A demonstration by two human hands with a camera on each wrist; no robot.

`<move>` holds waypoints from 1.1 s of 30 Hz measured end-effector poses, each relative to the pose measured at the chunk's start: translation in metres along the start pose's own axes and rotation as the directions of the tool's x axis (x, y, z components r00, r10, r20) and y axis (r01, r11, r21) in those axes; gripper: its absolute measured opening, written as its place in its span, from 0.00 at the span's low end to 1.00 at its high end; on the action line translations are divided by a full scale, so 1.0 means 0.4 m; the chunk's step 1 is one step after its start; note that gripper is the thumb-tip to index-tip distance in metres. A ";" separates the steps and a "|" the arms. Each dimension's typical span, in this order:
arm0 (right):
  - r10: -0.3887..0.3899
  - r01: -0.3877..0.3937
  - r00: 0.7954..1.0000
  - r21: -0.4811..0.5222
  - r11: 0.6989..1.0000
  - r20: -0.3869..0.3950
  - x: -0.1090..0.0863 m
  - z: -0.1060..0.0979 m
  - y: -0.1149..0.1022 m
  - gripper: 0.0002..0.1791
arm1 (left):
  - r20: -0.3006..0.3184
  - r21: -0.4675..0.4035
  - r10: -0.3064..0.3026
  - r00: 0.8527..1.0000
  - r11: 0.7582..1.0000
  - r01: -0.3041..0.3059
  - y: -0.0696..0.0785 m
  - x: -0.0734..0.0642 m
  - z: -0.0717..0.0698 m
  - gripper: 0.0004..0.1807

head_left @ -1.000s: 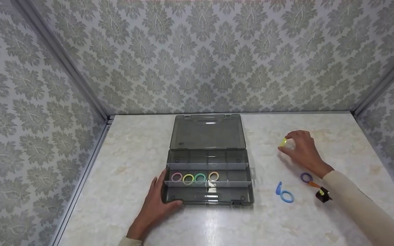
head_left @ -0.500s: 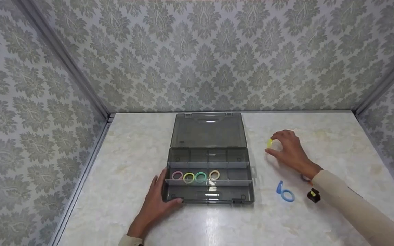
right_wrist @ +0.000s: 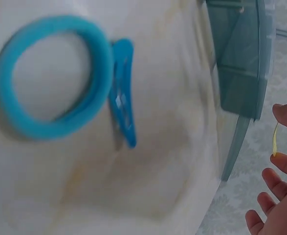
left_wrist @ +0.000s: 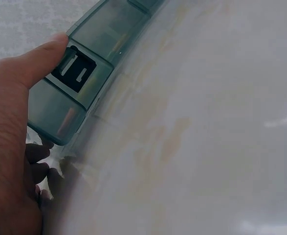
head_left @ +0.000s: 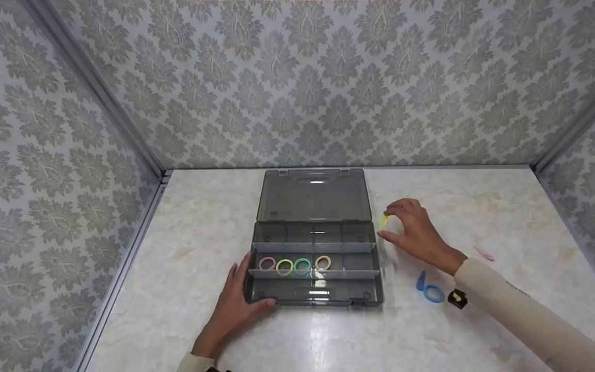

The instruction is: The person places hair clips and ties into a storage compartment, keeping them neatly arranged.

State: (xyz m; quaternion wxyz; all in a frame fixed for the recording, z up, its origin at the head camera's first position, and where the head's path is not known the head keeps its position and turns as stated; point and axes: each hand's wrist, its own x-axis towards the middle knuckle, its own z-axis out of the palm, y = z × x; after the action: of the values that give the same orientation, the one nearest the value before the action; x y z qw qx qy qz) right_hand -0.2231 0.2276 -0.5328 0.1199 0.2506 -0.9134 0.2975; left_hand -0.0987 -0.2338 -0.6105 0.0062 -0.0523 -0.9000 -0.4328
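Observation:
In the head view, a smoky grey compartment box (head_left: 362,297) lies with its lid (head_left: 314,196) folded back. My left hand (head_left: 236,305) holds its front left corner, thumb on the front wall beside a dark latch (left_wrist: 75,69). Pink (head_left: 267,257), yellow (head_left: 284,260), green (head_left: 302,259) and peach hair ties (head_left: 323,256) sit in the middle row. My right hand (head_left: 415,230), just right of the box, pinches a thin yellow hair clip (head_left: 384,222) between thumb and finger. That clip (right_wrist: 275,139) appears edge-on in the right wrist view.
Right of the box lie a blue hair tie (head_left: 434,293), a blue snap clip (head_left: 421,281) and a small dark item with a yellow part (head_left: 457,298). A pink clip (head_left: 484,253) lies farther right, beyond my sleeve. Patterned walls (head_left: 308,77) stand behind and at both sides.
My right hand has moved left toward the box with the yellow clip. Its sleeve now hides the purple hair tie and orange clip and uncovers the pink clip. My left hand stays put.

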 end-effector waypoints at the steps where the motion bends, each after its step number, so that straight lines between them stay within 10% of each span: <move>1: -0.008 0.008 1.000 0.009 1.000 0.004 0.003 0.005 -0.011 0.24 | -0.003 0.005 0.007 1.000 1.000 -0.007 0.000 0.000 0.000 0.71; 33: -0.283 0.274 0.952 0.090 0.957 0.113 0.046 0.143 -0.252 0.23 | -0.004 0.020 0.006 1.000 1.000 -0.006 -0.002 -0.002 -0.001 0.72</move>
State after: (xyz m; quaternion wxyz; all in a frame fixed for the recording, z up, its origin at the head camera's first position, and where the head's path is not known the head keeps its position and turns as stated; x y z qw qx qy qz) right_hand -0.1894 0.1157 -0.5228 0.0942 0.3992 -0.8630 0.2948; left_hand -0.0979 -0.2347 -0.6108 0.0098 -0.0540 -0.9041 -0.4238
